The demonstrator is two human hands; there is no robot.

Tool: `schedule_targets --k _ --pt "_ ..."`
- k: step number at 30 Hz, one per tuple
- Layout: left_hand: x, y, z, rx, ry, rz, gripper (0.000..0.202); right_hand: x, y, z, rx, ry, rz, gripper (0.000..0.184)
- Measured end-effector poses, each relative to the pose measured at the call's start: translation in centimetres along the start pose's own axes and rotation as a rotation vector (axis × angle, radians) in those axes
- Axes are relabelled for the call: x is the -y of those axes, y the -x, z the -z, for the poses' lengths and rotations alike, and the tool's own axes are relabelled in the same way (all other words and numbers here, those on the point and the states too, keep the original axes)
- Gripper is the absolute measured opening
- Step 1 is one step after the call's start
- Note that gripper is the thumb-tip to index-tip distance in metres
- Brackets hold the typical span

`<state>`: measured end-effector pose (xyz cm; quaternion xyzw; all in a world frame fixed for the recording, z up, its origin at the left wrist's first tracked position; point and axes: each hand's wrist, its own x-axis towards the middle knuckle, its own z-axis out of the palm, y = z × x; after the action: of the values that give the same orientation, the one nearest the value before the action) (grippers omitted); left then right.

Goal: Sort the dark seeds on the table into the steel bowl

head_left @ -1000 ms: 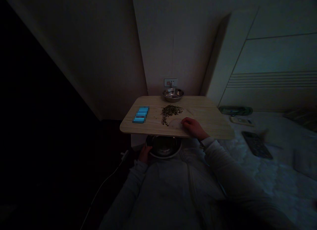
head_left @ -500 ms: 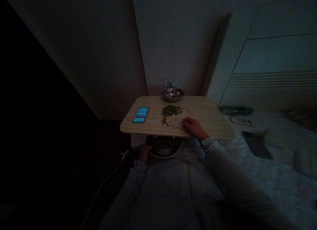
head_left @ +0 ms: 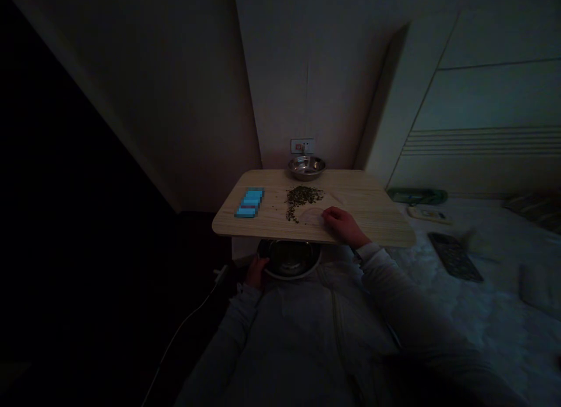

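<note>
Two metal bowls are showing: a small bowl (head_left: pixel 307 169) is sitting at the table's far edge, and a large bowl (head_left: pixel 290 260) is resting below the near edge. One pile (head_left: pixel 303 195) of dark bits, too many to count, is lying mid-table. One phone-like slab (head_left: pixel 250 202) is glowing at left; one clear piece (head_left: pixel 312 215) is lying near the pile.

The left hand (head_left: pixel 256 272) is holding the large bowl's rim, thumb over it. The right hand (head_left: pixel 342 223) is curling its fingers narrowly at the clear piece's edge; whether they are pinching it, I cannot tell.

The pale wooden table (head_left: pixel 377 217) is standing before a wall socket (head_left: pixel 302 146). A bed (head_left: pixel 504 331) is filling the dim right side.
</note>
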<state>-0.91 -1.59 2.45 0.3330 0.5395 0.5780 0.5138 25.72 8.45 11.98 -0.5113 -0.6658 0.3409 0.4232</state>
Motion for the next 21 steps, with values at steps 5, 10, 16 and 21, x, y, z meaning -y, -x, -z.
schedule_targets --k 5,10,16,21 --pt "1.7 -0.9 -0.2 -0.037 0.022 -0.009 0.02 0.1 0.0 0.0 0.0 0.006 0.008 0.018" --pt "2.5 -1.4 -0.3 -0.046 0.076 0.036 0.026 0.0 0.0 0.0 0.002 0.005 -0.015 0.019" --pt "1.1 -0.6 -0.1 -0.008 0.056 0.003 0.023 -0.2 -0.1 0.0 -0.014 -0.011 0.001 0.018" --pt "1.0 -0.4 -0.5 0.017 0.102 0.026 0.019 -0.2 -0.1 0.0 -0.011 -0.028 0.012 0.018"
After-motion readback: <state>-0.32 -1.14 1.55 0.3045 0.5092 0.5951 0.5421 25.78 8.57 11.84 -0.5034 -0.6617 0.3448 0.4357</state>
